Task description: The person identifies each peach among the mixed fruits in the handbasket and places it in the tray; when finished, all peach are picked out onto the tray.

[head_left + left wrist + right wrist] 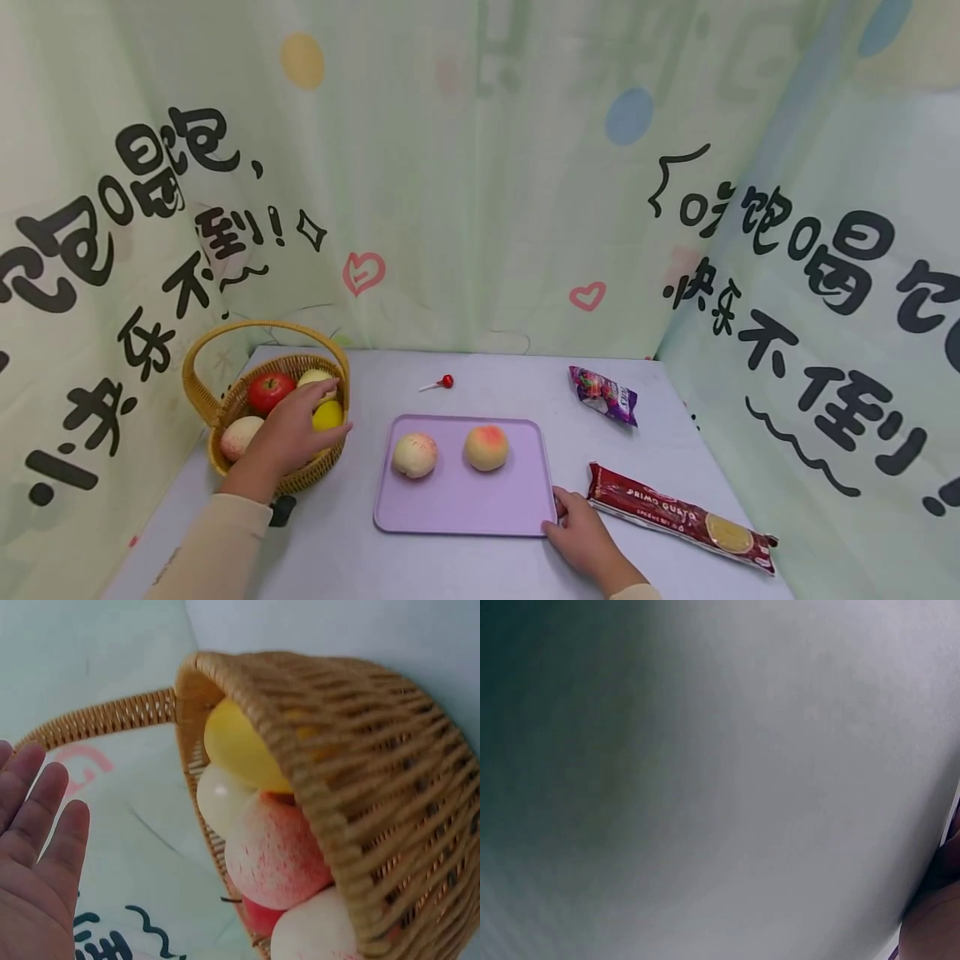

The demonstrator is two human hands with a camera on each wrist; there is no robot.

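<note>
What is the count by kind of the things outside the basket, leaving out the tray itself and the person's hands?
Peach-like fruits, both on the tray: 2
Lollipop: 1
Purple packet: 1
Long dark red packet: 1
Total: 5

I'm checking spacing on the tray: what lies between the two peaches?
In the head view, only bare purple tray shows between the paler peach and the orange-topped peach.
</note>
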